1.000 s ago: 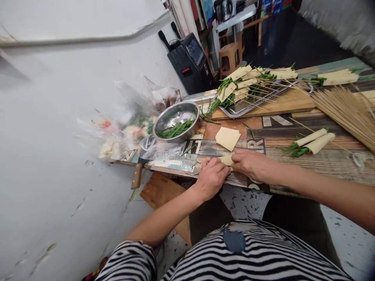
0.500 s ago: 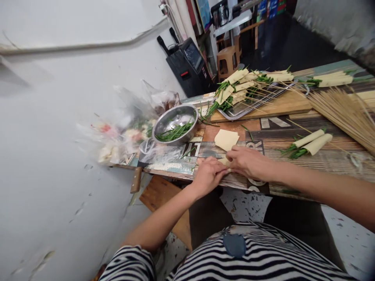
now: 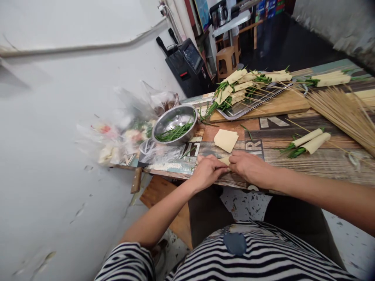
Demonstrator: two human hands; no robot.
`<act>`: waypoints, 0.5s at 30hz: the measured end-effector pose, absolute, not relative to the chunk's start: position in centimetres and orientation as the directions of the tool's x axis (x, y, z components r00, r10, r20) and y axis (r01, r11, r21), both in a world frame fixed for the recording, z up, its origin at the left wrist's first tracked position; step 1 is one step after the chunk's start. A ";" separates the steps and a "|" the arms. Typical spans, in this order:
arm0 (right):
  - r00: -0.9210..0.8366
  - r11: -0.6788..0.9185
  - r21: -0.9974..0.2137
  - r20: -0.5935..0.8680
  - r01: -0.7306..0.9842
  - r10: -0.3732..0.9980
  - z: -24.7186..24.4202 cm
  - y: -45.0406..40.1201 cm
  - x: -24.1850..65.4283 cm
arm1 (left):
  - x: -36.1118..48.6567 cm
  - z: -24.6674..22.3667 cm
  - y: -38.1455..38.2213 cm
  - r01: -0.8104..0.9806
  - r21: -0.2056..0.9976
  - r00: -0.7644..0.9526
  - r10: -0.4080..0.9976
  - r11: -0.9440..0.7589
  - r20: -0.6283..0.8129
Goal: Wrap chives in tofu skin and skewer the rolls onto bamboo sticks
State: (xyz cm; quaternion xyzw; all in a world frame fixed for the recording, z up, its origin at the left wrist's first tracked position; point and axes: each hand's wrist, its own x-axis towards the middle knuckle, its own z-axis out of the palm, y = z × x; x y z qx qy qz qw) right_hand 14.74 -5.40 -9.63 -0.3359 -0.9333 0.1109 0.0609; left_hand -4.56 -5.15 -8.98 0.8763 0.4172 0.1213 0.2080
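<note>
Close to the table's front edge, my left hand (image 3: pixel 207 171) and my right hand (image 3: pixel 249 167) are closed on a pale yellow tofu sheet (image 3: pixel 225 160). Only a little of the sheet shows between my fingers; whatever is inside it is hidden. A small stack of square tofu sheets (image 3: pixel 226 140) lies just beyond my hands. To the right rest two tofu rolls (image 3: pixel 314 142) with green chives poking out of their ends. The steel bowl (image 3: pixel 193 132), back left of my hands, holds loose chives (image 3: pixel 174 133).
A metal tray (image 3: pixel 238 113) of skewered tofu rolls sits on a wooden board (image 3: pixel 290 105) at the back. Bamboo skewers (image 3: pixel 340 117) fan out at right. A knife's wooden handle (image 3: pixel 136 180) overhangs the left front edge, near plastic bags (image 3: pixel 123 132). A black speaker (image 3: pixel 187 66) stands behind.
My right hand has shifted slightly down, its fingers drawn in lower against the tofu sheet. The left hand stays almost in place. The view has moved very slightly.
</note>
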 end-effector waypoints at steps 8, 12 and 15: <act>-0.796 0.742 -0.330 -0.050 0.583 0.603 -9.5 -3.9 14.7 | -6.2 -11.4 -7.1 0.670 0.449 0.513 0.806 -0.591 0.295; -0.797 0.746 -0.318 -0.059 0.585 0.601 -9.5 -3.7 14.9 | -6.5 -12.5 -7.2 0.620 0.483 0.469 0.786 -0.618 0.404; -0.817 0.765 -0.343 -0.015 0.546 0.576 -9.4 -3.4 15.0 | -6.5 -12.4 -7.0 0.602 0.462 0.493 0.759 -0.651 0.426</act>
